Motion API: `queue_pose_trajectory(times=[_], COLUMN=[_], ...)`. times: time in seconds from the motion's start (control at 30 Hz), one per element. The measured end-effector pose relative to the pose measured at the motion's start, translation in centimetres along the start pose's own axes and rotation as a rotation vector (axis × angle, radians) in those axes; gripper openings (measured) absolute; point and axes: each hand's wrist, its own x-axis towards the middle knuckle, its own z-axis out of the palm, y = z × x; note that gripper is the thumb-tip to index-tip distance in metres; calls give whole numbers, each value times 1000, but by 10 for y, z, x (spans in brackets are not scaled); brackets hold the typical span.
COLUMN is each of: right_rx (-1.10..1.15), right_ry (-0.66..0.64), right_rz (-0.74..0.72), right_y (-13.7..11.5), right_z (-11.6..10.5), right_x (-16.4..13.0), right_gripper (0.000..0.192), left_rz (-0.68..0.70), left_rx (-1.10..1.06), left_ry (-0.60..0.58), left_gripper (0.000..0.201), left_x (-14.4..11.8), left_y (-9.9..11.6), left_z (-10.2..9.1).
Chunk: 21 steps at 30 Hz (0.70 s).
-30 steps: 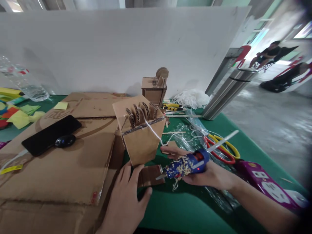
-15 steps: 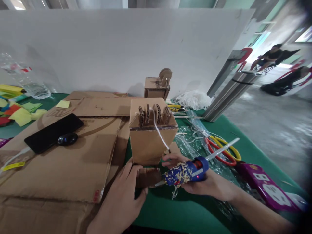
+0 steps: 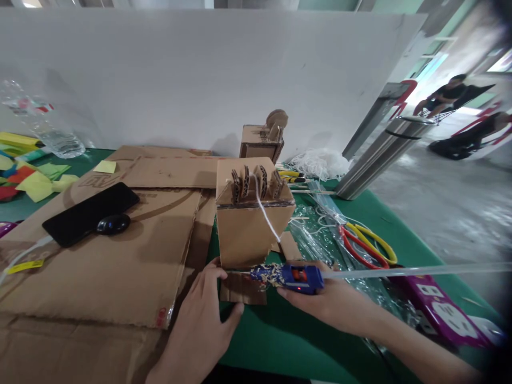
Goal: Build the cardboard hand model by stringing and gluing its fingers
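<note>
My right hand (image 3: pixel 324 293) grips a blue glue gun (image 3: pixel 288 276), its nozzle end covered in dried glue strands. A long translucent glue stick (image 3: pixel 400 271) runs out of its back to the right. The nozzle points left over the rear edge of a small brown cardboard piece (image 3: pixel 246 290) on the table. Thumb and fingers of my left hand (image 3: pixel 202 320) are closed about the left end of that piece. Right behind it stands a cardboard box (image 3: pixel 250 237), with several upright cardboard tabs (image 3: pixel 254 181) on top and a white string (image 3: pixel 265 210) hanging down its front.
Cardboard sheets (image 3: pixel 120 282) cover the left, bearing a black phone (image 3: pixel 90 213) and a mouse (image 3: pixel 113 224). Scissors (image 3: pixel 368 242), plastic film and a purple power strip (image 3: pixel 448 309) lie right. A smaller cardboard model (image 3: pixel 262 140) and tangled string (image 3: pixel 320 162) are behind; a metal post (image 3: pixel 380 160) leans right.
The glue gun has swung level and its nozzle has moved left, along the cardboard piece's rear edge. More of that piece and of the glue stick shows. My left hand stays nearly in place.
</note>
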Motion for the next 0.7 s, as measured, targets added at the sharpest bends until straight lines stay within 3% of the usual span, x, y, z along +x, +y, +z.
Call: queue_pose_trajectory(times=[0.17,0.27,0.33,0.47,0.63,0.7], right_rx=[-24,-54,-62,8,111,134], right_ry=[-98,-143,-153,-133,-214,-224], right_rz=[-168,-241,-217,-83,-58,-76], right_y=[-17,-23,-26,-36,-45,-46], right_z=[4,6,8,13,15,16], right_x=[8,11,11,9,10,12], right_gripper=[10,6,4,18,16,18], left_rz=[-45,-59,-66,-55,32,54], left_rx=[-18,-14,-9,-24,-36,-24], left_ry=[6,-1,1,3,97,126], left_gripper=[30,33,38,41,18,18], left_x=[2,3,4,4,4,3], left_y=[2,1,1,1,-3,-4], left_z=[2,3,3,1,4,6])
